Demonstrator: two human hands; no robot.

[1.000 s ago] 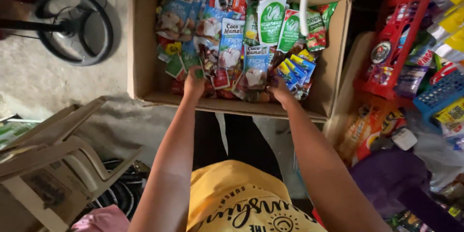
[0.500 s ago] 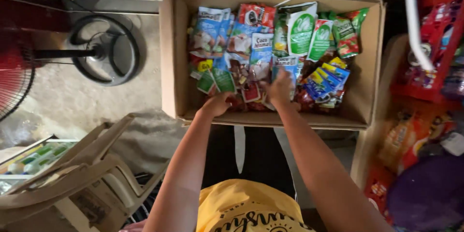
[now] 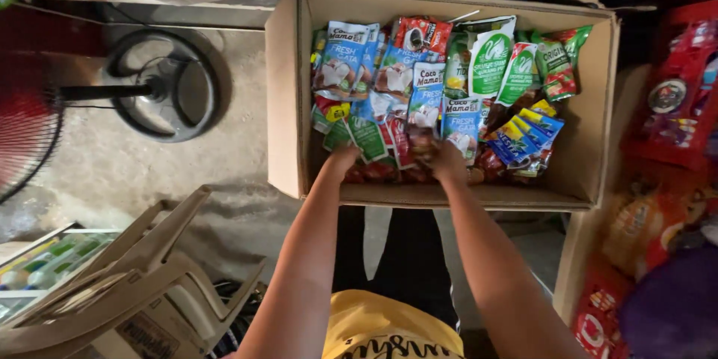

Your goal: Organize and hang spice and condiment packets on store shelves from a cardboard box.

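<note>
Both my hands, left (image 3: pixel 344 155) & right (image 3: pixel 447 161), apart, digging into sachets (image 3: pixel 419 97) in cardboard box (image 3: pixel 284 90); grip can't tell; concrete floor (image 3: pixel 134 164), fan base (image 3: pixel 161 93) nearby

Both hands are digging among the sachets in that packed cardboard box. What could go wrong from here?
The left hand and right hand reach into tightly stacked sachets; pulling some out might topple neighbours or tear one. The cardboard box seems to overhang its support toward the person, so leaning on its near wall could tip it.
</note>
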